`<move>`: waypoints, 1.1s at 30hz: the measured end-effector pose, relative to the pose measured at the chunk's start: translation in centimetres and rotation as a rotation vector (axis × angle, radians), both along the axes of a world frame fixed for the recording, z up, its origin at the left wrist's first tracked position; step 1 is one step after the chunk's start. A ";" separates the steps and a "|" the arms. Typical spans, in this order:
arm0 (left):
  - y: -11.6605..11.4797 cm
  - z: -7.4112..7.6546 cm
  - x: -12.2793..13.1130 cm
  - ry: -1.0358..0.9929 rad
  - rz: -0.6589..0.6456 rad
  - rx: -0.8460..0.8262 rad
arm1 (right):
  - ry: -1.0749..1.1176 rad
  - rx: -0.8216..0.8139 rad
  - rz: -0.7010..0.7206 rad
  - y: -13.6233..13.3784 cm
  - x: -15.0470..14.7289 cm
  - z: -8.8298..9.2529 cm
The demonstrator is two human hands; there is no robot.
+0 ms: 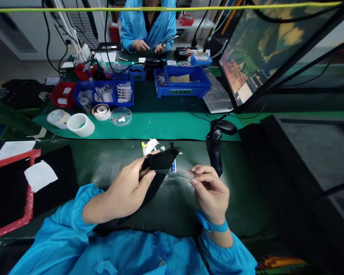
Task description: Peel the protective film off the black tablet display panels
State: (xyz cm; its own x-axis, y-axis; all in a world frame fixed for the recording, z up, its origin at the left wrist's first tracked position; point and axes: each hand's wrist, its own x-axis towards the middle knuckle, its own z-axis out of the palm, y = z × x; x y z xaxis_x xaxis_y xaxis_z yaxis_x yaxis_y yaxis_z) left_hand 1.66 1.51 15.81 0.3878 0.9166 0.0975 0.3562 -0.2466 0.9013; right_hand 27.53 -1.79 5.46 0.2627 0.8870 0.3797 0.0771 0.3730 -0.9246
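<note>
My left hand (132, 185) grips a thin black flat panel (162, 159) by its near left edge, thumb on the front and fingers behind. The panel is tilted up above the dark bench. A strip of clear film (179, 173) runs from the panel toward the right. My right hand (210, 187) pinches the film's far end between thumb and fingers; a blue wristband (213, 225) circles that wrist. Behind the panel lie a crumpled white paper (151, 146) and a small yellow-edged item, partly hidden.
A black handheld scanner (216, 147) stands right of my hands. Rolls of tape (80, 125), a clear round dish (120, 116) and blue parts bins (180, 82) sit farther back. Black sheets with a red frame (28, 206) lie left. A monitor (263, 46) stands right; a co-worker (149, 30) sits opposite.
</note>
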 end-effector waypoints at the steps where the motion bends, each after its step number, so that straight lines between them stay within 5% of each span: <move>1: 0.0 0.0 0.0 0.002 0.000 0.006 | 0.001 0.001 0.000 0.0 0.0 0.0; 28: -0.3 -0.1 0.1 0.003 -0.015 0.027 | 0.073 0.002 0.005 0.2 -0.3 -0.3; 33: 0.3 0.4 -0.3 0.146 0.005 0.014 | 0.085 0.014 0.007 0.2 -0.3 -0.4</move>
State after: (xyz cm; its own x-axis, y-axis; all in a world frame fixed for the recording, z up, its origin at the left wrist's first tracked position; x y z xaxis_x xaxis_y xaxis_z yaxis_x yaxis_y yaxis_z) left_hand 1.40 1.79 16.25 0.3947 0.9173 0.0532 0.4846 -0.2570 0.8362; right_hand 27.23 -1.56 5.11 0.2885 0.8836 0.3688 -0.0035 0.3862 -0.9224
